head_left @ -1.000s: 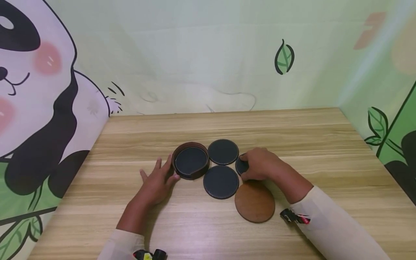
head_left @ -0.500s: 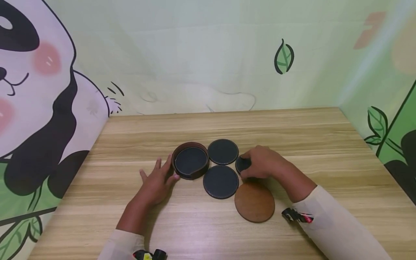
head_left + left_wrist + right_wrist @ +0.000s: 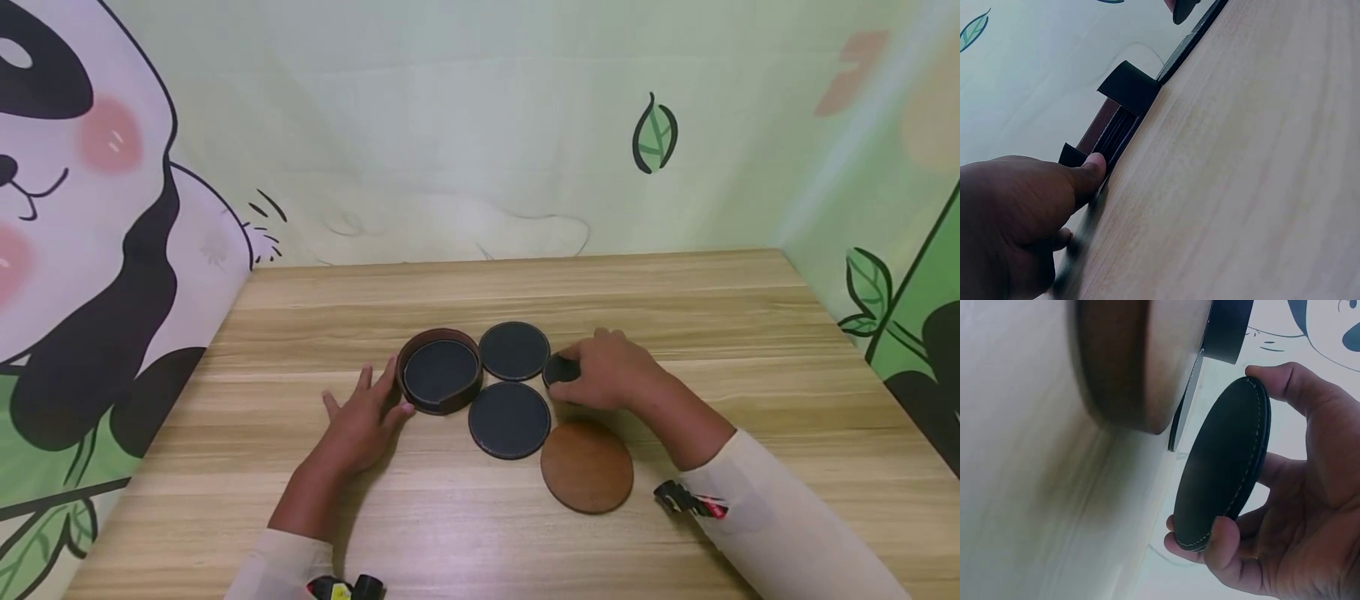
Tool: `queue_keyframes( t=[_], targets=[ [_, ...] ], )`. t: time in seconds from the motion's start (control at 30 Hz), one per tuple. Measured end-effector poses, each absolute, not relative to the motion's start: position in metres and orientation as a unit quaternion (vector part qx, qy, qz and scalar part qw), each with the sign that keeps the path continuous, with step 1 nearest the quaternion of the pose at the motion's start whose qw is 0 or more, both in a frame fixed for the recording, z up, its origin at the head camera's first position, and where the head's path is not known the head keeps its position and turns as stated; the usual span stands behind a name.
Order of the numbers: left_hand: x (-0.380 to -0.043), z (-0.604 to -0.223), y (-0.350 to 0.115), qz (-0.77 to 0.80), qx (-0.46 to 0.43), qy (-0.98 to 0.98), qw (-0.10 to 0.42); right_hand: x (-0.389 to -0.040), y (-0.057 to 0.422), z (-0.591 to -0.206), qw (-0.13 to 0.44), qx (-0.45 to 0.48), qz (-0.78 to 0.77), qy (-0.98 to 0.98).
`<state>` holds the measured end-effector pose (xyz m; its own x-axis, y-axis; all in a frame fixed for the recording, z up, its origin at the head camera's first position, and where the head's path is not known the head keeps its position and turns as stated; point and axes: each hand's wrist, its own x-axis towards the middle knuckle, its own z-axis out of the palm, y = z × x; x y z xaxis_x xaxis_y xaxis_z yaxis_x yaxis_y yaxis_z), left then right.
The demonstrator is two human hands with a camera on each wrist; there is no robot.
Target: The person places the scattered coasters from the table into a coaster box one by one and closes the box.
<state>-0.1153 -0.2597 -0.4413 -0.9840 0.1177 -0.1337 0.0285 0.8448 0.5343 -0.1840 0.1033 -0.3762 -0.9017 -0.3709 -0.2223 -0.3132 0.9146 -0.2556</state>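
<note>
The right hand [image 3: 611, 371], pinching a black coaster [image 3: 1219, 469] by its edges above the desk [image 3: 442, 517], has shifted slightly away from the brown disc [image 3: 587, 467], leaving that coaster clear of it. The left hand [image 3: 363, 425], fingers spread, touches the round holder [image 3: 459, 403].

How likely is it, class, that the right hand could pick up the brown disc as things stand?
Probably not readily: the right hand holds a black coaster, though nothing lies on the brown disc.

It looks like a makeshift booth, panda-printed cloth [image 3: 420, 133] standing along the wooden table's [image 3: 480, 533] back, left and right edges.
</note>
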Motion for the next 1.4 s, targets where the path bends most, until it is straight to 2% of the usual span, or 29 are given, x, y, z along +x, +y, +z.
queue_keyframes(
  t=[0.67, 1.4],
  targets=[
    [-0.114, -0.442, -0.261, 0.275, 0.039, 0.957, 0.078, -0.177, 0.075, -0.366, 0.079, -0.176, -0.064, 0.979],
    [-0.115, -0.443, -0.261, 0.279, 0.038, 0.956, 0.079, -0.175, 0.032, -0.350, 0.035, -0.198, -0.099, 0.975]
  ],
)
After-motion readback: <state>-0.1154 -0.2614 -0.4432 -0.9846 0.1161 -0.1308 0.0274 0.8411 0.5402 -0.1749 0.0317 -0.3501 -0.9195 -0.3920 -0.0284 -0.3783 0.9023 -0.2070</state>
